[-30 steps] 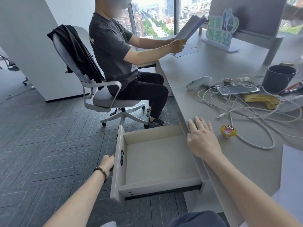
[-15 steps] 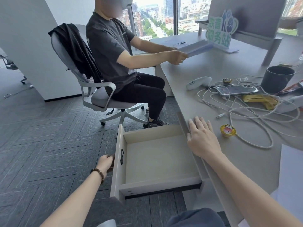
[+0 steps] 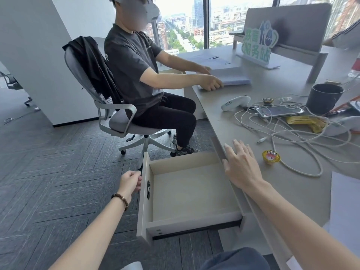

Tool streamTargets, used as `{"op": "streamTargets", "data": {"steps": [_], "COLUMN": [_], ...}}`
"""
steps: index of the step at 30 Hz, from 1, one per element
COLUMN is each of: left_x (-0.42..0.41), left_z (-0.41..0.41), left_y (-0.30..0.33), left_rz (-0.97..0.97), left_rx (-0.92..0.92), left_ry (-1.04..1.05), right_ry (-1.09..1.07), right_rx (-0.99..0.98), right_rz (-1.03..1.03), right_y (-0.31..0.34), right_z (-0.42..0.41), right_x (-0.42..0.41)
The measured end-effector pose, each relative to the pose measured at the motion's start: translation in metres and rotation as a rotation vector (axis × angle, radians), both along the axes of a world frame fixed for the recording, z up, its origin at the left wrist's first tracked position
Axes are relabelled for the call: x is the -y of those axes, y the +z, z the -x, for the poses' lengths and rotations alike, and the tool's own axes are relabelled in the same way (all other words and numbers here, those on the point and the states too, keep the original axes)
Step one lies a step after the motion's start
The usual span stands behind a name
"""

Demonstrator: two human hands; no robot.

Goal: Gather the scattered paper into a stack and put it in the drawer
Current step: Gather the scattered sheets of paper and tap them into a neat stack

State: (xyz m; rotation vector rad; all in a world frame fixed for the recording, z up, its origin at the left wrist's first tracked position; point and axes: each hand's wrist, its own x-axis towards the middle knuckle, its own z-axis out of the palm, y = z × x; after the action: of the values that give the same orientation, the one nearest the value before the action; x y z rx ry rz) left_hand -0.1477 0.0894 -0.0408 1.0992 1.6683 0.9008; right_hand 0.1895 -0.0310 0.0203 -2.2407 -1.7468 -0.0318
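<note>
The desk drawer (image 3: 192, 224) stands pulled far out below the desk edge, and its beige inside holds nothing. My left hand (image 3: 129, 182) sits at the outer face of the drawer front with its fingers curled on the front's edge. My right hand (image 3: 241, 164) lies flat, fingers spread, on the grey desk (image 3: 303, 191) at its near edge beside the drawer. White paper (image 3: 344, 203) shows at the right edge of the view, on the desk by my right arm.
A seated person (image 3: 148, 78) on a swivel chair presses a paper stack (image 3: 231, 77) down on the far desk. Tangled white cables (image 3: 292, 141), a phone (image 3: 278, 111), a dark cup (image 3: 323, 98), a small jelly cup (image 3: 270, 157) and a white controller (image 3: 235, 102) lie on the desk.
The drawer and my hands have hardly shifted. The seated person has lowered the papers from the air down onto the far desk.
</note>
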Motion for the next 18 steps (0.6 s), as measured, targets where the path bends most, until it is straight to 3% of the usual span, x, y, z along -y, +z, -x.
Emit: {"op": "streamTargets", "data": {"steps": [5, 10, 18], "left_x": [0.005, 0.024, 0.079], "left_z": [-0.031, -0.080, -0.163], "left_y": [0.037, 0.078, 0.127], "left_rz": [-0.148, -0.255, -0.326], "left_rx": [-0.028, 0.074, 0.265], "left_ry": [-0.061, -0.214, -0.495], "right_ry": [-0.004, -0.060, -0.223], "right_rx": [-0.093, -0.253, -0.321], "right_rz": [-0.036, -0.160, -0.263], "right_y": [0.022, 0.060, 0.094], "right_z": [0.008, 0.013, 0.003], "right_x": [0.010, 0.034, 0.119]}}
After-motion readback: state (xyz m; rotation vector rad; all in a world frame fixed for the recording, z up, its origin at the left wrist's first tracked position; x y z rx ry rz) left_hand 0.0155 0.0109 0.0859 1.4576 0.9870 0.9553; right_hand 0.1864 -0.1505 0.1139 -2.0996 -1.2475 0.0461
